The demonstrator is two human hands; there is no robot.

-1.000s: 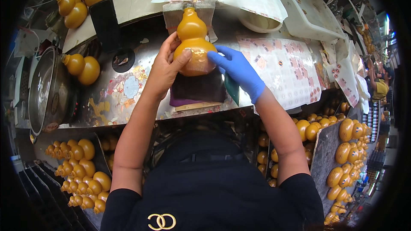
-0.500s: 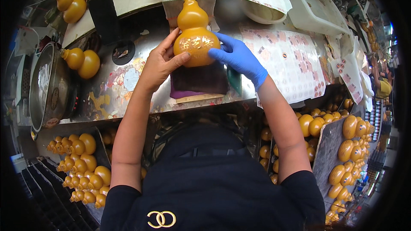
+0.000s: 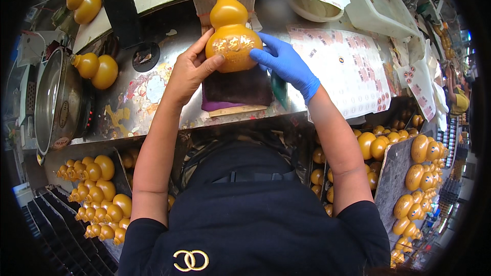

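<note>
Fingers of the bare left hand (image 3: 190, 70) and blue-gloved right hand (image 3: 286, 63) curl closed around the amber gourd bottle (image 3: 232, 33), lifted above the dark cloth (image 3: 239, 88) on the surface (image 3: 148, 97); seemingly mid-inspection, next calling for steady turning

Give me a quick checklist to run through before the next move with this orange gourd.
1. Left hand on the orange gourd: ok, bare fingers press its left side.
2. Right hand, in a blue glove, on the gourd: ok, fingers on its right side.
3. Gold markings on the lower bulb face up: ok.
4. Gourd lifted off the dark cloth pad: cannot tell.
5. Pad lies flat on the metal worktop: ok.
6. Other gourds apart from the hands: ok.
</note>
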